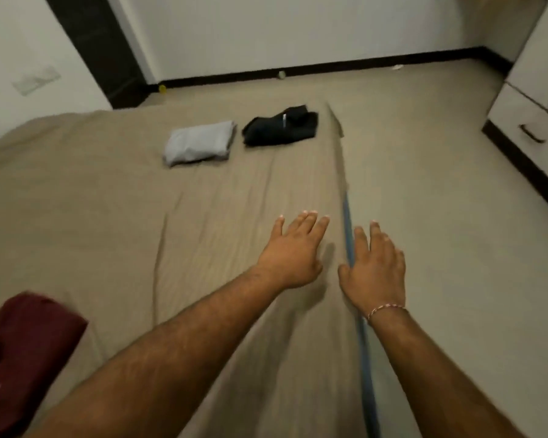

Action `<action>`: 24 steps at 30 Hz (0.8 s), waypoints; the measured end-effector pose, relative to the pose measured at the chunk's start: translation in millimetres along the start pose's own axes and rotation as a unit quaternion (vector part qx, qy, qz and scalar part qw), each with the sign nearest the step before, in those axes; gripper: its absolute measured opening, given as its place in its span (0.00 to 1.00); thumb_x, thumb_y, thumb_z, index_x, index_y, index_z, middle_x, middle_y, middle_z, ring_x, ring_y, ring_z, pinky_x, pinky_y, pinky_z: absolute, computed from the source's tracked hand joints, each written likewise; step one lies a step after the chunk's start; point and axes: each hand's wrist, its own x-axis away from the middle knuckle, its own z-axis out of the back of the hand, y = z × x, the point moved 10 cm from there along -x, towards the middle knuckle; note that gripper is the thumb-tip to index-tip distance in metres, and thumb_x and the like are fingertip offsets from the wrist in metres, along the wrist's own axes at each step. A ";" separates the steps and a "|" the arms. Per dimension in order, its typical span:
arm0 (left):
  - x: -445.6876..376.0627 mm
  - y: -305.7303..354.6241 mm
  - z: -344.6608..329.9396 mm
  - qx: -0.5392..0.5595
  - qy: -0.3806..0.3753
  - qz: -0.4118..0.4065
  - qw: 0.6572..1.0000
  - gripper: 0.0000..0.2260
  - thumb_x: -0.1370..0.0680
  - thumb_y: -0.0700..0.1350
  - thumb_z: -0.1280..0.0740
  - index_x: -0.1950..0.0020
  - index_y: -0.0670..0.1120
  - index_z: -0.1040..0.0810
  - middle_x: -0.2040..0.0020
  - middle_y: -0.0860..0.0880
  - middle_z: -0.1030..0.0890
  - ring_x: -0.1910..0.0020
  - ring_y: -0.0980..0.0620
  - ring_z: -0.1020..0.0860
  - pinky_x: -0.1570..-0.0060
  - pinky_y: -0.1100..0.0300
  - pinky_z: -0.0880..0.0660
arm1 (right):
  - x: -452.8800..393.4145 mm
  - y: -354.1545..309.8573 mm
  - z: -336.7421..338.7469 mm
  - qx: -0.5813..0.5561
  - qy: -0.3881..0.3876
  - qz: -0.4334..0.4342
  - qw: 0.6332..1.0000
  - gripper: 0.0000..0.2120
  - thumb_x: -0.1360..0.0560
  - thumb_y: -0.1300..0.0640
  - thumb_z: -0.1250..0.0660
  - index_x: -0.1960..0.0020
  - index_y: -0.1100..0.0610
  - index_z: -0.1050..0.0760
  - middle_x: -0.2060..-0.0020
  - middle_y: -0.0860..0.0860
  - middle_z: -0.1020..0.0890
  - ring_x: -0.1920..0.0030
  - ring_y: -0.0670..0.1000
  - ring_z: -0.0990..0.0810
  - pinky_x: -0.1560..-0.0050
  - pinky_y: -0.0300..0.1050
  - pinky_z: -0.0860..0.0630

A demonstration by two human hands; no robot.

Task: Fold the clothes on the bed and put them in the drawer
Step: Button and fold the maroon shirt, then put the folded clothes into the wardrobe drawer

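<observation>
Hands first: the left hand (293,248) and right hand (374,267) both reach out flat with fingers spread and hold nothing, hovering near the bed's (108,200) right edge, while a folded grey garment (200,143) and a folded black garment (280,126) lie side by side at the far part of the sheet and a maroon garment (19,352) sits at the near left. Lifting a stack one-handed or by its top layer could, I judge, let the folds slip open on the way to the drawer (527,129) at the far right. The maroon piece is cut off by the frame, so whether it is folded cannot be told, and blur hides whether either palm touches the sheet.
</observation>
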 end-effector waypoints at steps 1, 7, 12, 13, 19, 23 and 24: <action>-14.3 31.7 14.6 0.005 -0.003 -0.006 1.000 0.40 0.21 0.52 0.35 0.15 0.50 0.54 0.15 0.47 0.50 0.16 0.49 0.52 0.20 0.38 0.55 | 2.5 27.7 22.2 -0.001 0.001 -0.012 1.000 0.39 0.23 0.45 0.32 0.17 0.53 0.44 0.18 0.58 0.45 0.20 0.60 0.43 0.23 0.66 0.42; -70.6 230.6 95.2 0.019 -0.068 -0.091 0.993 0.39 0.20 0.53 0.35 0.15 0.50 0.54 0.15 0.48 0.50 0.16 0.48 0.52 0.20 0.37 0.56 | 27.6 168.3 183.0 -0.007 -0.024 -0.095 0.995 0.39 0.20 0.41 0.37 0.16 0.50 0.51 0.17 0.56 0.50 0.18 0.59 0.47 0.20 0.62 0.44; -99.2 347.1 177.8 0.040 -0.060 -0.176 0.982 0.39 0.19 0.53 0.35 0.15 0.51 0.55 0.15 0.48 0.49 0.16 0.48 0.52 0.20 0.39 0.55 | 35.2 247.2 312.9 0.009 -0.013 -0.182 0.983 0.37 0.22 0.43 0.33 0.18 0.51 0.44 0.18 0.55 0.44 0.19 0.57 0.42 0.22 0.60 0.39; -105.5 363.4 193.6 0.045 -0.057 -0.189 0.979 0.39 0.20 0.53 0.36 0.15 0.51 0.54 0.15 0.48 0.49 0.16 0.48 0.51 0.20 0.39 0.55 | 35.5 261.7 334.9 0.010 -0.011 -0.200 0.980 0.37 0.22 0.44 0.33 0.19 0.52 0.42 0.18 0.56 0.42 0.20 0.58 0.40 0.23 0.59 0.37; -147.1 438.6 238.6 0.056 -0.070 -0.254 0.963 0.37 0.19 0.53 0.37 0.15 0.50 0.54 0.15 0.49 0.48 0.17 0.49 0.50 0.20 0.42 0.53 | 35.7 343.3 419.6 0.000 -0.003 -0.294 0.956 0.35 0.23 0.47 0.34 0.20 0.53 0.41 0.19 0.56 0.40 0.22 0.57 0.38 0.25 0.55 0.35; -194.2 485.4 242.0 0.053 -0.076 -0.298 0.950 0.36 0.19 0.54 0.38 0.15 0.50 0.54 0.15 0.48 0.49 0.17 0.49 0.50 0.20 0.42 0.54 | 21.1 396.5 435.4 -0.013 -0.001 -0.345 0.938 0.36 0.21 0.46 0.36 0.18 0.53 0.45 0.18 0.55 0.44 0.21 0.56 0.41 0.25 0.56 0.35; -209.0 497.5 241.4 0.056 -0.080 -0.306 0.947 0.36 0.18 0.54 0.38 0.15 0.50 0.54 0.15 0.48 0.48 0.17 0.49 0.50 0.20 0.43 0.54 | 14.8 411.0 437.2 -0.016 0.002 -0.358 0.934 0.36 0.21 0.46 0.36 0.18 0.53 0.45 0.18 0.54 0.45 0.21 0.56 0.41 0.25 0.56 0.35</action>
